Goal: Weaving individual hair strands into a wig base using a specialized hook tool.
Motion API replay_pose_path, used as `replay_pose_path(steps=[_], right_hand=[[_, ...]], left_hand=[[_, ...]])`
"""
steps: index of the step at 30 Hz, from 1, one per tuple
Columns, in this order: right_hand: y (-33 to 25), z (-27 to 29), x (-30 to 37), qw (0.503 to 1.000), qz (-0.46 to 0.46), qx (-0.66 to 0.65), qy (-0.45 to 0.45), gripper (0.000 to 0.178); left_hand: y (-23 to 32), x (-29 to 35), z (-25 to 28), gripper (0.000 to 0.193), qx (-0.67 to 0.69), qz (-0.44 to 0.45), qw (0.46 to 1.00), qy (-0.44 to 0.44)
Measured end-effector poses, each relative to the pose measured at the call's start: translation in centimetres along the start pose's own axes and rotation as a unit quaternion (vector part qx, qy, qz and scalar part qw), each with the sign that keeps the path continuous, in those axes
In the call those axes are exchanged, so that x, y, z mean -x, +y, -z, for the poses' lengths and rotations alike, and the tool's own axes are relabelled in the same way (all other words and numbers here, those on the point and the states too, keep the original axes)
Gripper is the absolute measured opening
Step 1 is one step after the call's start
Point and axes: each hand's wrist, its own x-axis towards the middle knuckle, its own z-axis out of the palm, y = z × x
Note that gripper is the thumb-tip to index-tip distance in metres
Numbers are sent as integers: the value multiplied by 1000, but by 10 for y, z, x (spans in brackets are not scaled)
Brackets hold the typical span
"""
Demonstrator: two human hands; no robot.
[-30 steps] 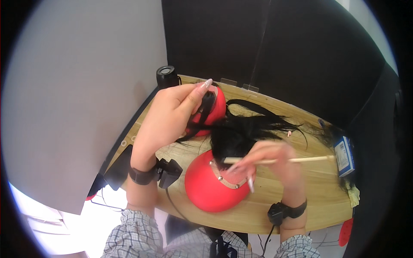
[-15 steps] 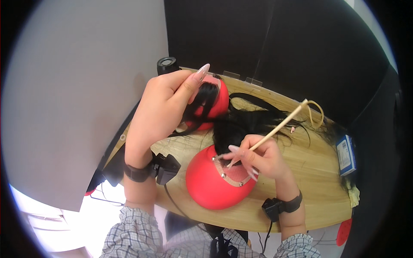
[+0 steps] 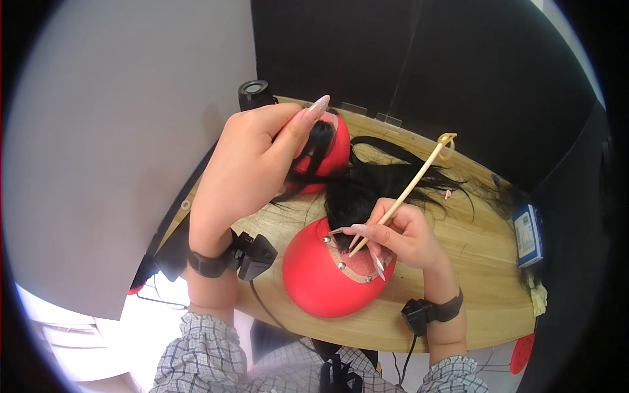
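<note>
In front of me lies a round red head form [image 3: 318,281], with a patch of pink mesh [image 3: 360,263] edged by a beige band and metal pins. Black hair [image 3: 350,203] spreads from its far side. My right hand [image 3: 400,236] is closed on a slender wooden stick [image 3: 411,183], whose lower tip meets the mesh; a yellow band is wound at its upper end. Raised at the left, my left hand [image 3: 255,157] pinches thumb and forefinger together. Whatever is between those fingers is too fine to see. Beyond it sits a second red form [image 3: 337,154] with black hair.
A black cylinder [image 3: 255,95] stands at the back left of the wooden table [image 3: 472,281]. On the right are a blue-and-white box [image 3: 528,236] and a pale yellow scrap [image 3: 538,299]. Grey and black panels enclose the sides and back. Cables trail from both wrist devices.
My right hand has tilted the stick more upright, its upper end shifting left and its tip settling on the mesh. My left hand has moved slightly right, still pinched.
</note>
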Motion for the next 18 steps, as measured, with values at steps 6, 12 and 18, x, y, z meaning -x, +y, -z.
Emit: replay_pose_path(steps=[6,12,18], right_hand=[[-1,-4,1,1000,0,18,25,12],[-5,-6,0,998,6,52,22,15],[-10,-10,1,998,-21,43,41,14]], left_hand=[[0,0,-2,32,-21,-11,1000,4],[-1,1,-4,31,-36,-18,999,2],[0,0,-6,28,-55,-16,998,-18]])
